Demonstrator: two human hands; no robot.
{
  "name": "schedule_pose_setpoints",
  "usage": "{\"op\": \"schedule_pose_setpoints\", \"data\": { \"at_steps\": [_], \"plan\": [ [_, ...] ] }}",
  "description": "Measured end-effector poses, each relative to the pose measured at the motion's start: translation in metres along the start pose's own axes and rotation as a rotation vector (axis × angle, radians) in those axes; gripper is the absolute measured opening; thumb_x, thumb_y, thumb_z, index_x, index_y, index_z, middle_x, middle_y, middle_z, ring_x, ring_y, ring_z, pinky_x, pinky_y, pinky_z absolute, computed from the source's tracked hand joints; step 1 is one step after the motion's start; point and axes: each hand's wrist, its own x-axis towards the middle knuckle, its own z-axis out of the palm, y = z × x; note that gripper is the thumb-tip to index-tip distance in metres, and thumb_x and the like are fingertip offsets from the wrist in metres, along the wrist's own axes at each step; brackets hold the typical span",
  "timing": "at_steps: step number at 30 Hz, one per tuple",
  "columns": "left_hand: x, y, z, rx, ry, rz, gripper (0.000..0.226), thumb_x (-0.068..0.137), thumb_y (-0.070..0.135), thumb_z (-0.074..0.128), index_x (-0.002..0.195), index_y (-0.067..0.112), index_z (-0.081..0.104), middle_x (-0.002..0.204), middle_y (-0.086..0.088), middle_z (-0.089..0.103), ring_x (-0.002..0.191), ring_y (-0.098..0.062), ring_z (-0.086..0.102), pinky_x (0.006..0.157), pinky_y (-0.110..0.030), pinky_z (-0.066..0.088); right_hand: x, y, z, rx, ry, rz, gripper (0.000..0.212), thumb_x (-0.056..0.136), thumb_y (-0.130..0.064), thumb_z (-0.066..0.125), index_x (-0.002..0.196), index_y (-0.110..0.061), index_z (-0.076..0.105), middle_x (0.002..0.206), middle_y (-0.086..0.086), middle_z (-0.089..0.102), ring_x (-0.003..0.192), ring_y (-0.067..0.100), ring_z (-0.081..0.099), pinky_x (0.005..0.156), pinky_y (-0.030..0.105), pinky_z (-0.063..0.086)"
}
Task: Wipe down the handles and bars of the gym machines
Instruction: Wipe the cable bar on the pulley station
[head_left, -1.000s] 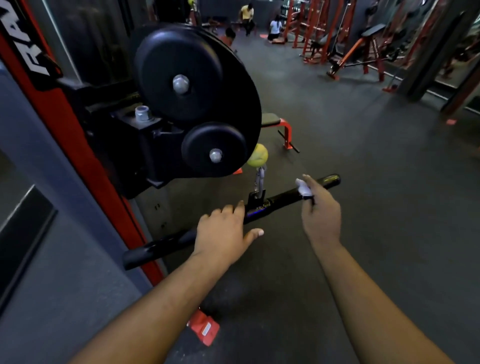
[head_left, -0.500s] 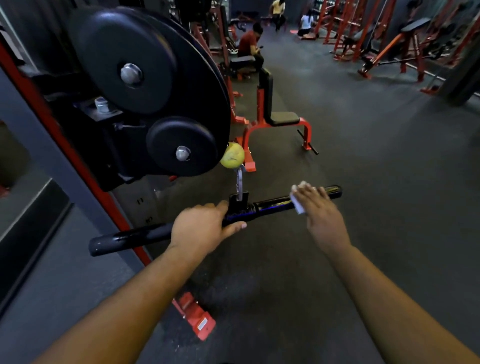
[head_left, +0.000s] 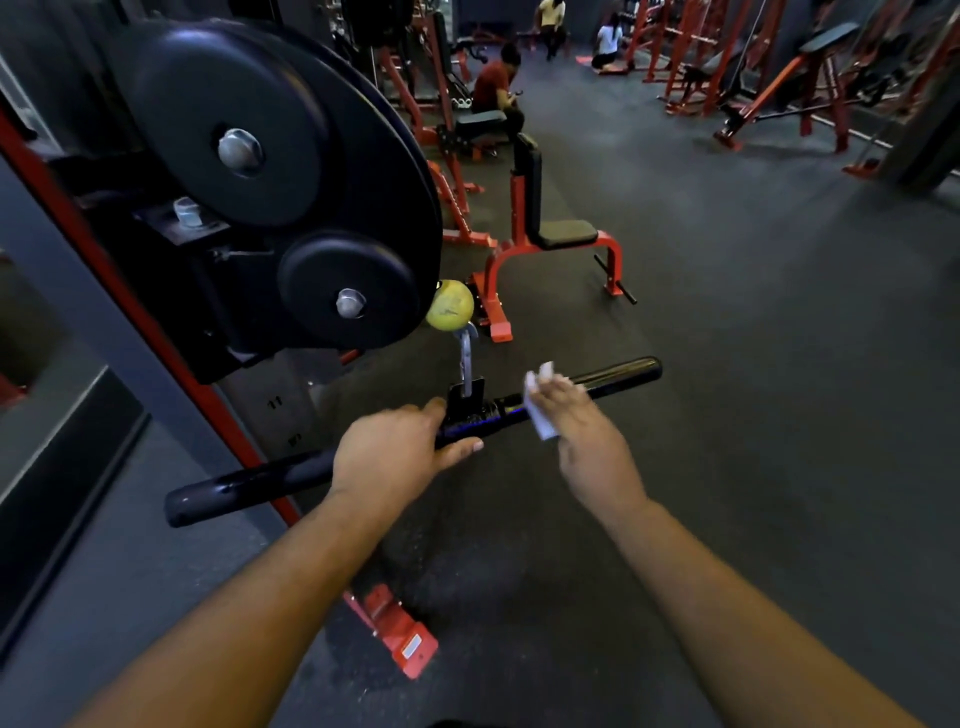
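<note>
On the black bar (head_left: 618, 376), left hand (head_left: 395, 457) gripping it, right hand (head_left: 587, 441) holding white cloth (head_left: 537, 415).

Nothing legible. Faint pale digit-like marks on the grey panel (head_left: 283, 415) beside the red upright, too blurred to read. Small white label (head_left: 412, 647) on the red foot bracket (head_left: 400, 631) at the floor, its print too small to make out.
</note>
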Motion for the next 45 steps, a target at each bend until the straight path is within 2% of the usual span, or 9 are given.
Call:
{"op": "schedule_pose_setpoints", "data": {
  "at_steps": [6, 13, 17, 22, 27, 31, 34, 39, 45],
  "plan": [
    [-0.001, 0.000, 0.002, 0.000, 0.003, 0.003, 0.074, 0.087, 0.086, 0.024, 0.128, 0.031, 0.051, 0.091, 0.006, 0.064, 0.078, -0.015, 0.065, 0.062, -0.034, 0.057, 0.004, 0.063, -0.042, -0.078, 0.133, 0.355, 0.044, 0.097, -0.008, 0.049, 0.139, -0.012, 0.061, 0.149, 0.007, 0.054, 0.144, 0.023, 0.044, 0.122, 0.039, 0.030],
    [-0.002, -0.001, 0.002, 0.008, 0.035, 0.013, 0.070, 0.090, 0.084, 0.031, 0.127, 0.030, 0.054, 0.088, 0.006, 0.064, 0.073, -0.012, 0.064, 0.058, -0.033, 0.055, 0.002, -0.046, 0.028, 0.095, -0.018, 0.073, 0.063, 0.086, -0.005, 0.034, 0.146, -0.012, 0.053, 0.154, 0.001, 0.048, 0.150, 0.011, 0.030, 0.127, 0.032, 0.010],
    [-0.003, -0.001, -0.001, -0.009, -0.001, 0.021, 0.071, 0.089, 0.084, 0.029, 0.130, 0.030, 0.051, 0.091, 0.006, 0.063, 0.076, -0.014, 0.064, 0.057, -0.032, 0.052, 0.007, -0.010, -0.004, 0.016, -0.059, 0.028, 0.064, 0.085, 0.000, 0.034, 0.144, -0.011, 0.056, 0.148, 0.004, 0.055, 0.143, 0.019, 0.042, 0.126, 0.032, 0.016],
    [-0.009, 0.001, -0.004, -0.008, 0.010, 0.025, 0.072, 0.090, 0.084, 0.027, 0.128, 0.030, 0.052, 0.091, 0.006, 0.063, 0.077, -0.015, 0.065, 0.056, -0.032, 0.050, 0.007, 0.084, -0.054, -0.238, 0.026, 0.288, 0.044, 0.092, -0.003, 0.050, 0.132, -0.015, 0.066, 0.136, 0.010, 0.065, 0.136, 0.034, 0.052, 0.118, 0.052, 0.028],
    [-0.009, 0.000, -0.003, -0.019, 0.003, 0.032, 0.070, 0.090, 0.084, 0.028, 0.129, 0.031, 0.053, 0.090, 0.006, 0.063, 0.077, -0.014, 0.065, 0.058, -0.033, 0.052, 0.002, 0.048, -0.024, -0.094, 0.188, 0.447, 0.049, 0.094, -0.006, 0.039, 0.138, -0.005, 0.060, 0.148, 0.017, 0.053, 0.143, 0.035, 0.042, 0.121, 0.047, 0.024],
    [-0.009, -0.002, -0.005, 0.000, 0.010, 0.036, 0.068, 0.091, 0.083, 0.031, 0.130, 0.030, 0.051, 0.092, 0.006, 0.064, 0.079, -0.014, 0.065, 0.056, -0.032, 0.049, -0.010, -0.037, 0.023, 0.133, 0.176, 0.291, 0.064, 0.089, 0.011, 0.040, 0.149, -0.011, 0.050, 0.158, 0.000, 0.040, 0.151, 0.014, 0.026, 0.125, 0.031, 0.020],
    [-0.011, -0.003, -0.007, 0.014, 0.003, 0.027, 0.067, 0.092, 0.082, 0.034, 0.130, 0.030, 0.051, 0.096, 0.005, 0.065, 0.081, -0.015, 0.066, 0.056, -0.031, 0.046, -0.014, -0.061, 0.022, 0.337, 0.115, 0.173, 0.066, 0.089, 0.016, 0.043, 0.146, -0.016, 0.055, 0.155, -0.006, 0.046, 0.148, 0.007, 0.035, 0.120, 0.020, 0.027],
    [-0.013, 0.001, -0.005, -0.016, -0.028, 0.017, 0.070, 0.091, 0.083, 0.030, 0.130, 0.030, 0.052, 0.090, 0.006, 0.063, 0.077, -0.013, 0.065, 0.059, -0.032, 0.053, 0.000, 0.002, -0.041, 0.410, 0.609, 0.608, 0.051, 0.093, 0.005, 0.046, 0.134, -0.015, 0.067, 0.127, 0.007, 0.070, 0.105, 0.000, 0.064, 0.091, 0.014, 0.046],
    [-0.013, 0.008, -0.007, -0.049, -0.062, 0.012, 0.070, 0.091, 0.084, 0.030, 0.130, 0.030, 0.051, 0.088, 0.007, 0.062, 0.076, -0.011, 0.063, 0.057, -0.032, 0.052, 0.015, 0.039, -0.036, -0.006, 0.257, 0.643, 0.047, 0.099, 0.003, 0.046, 0.141, -0.015, 0.059, 0.158, 0.009, 0.043, 0.147, 0.030, 0.038, 0.114, 0.039, 0.037]
  ]
}}
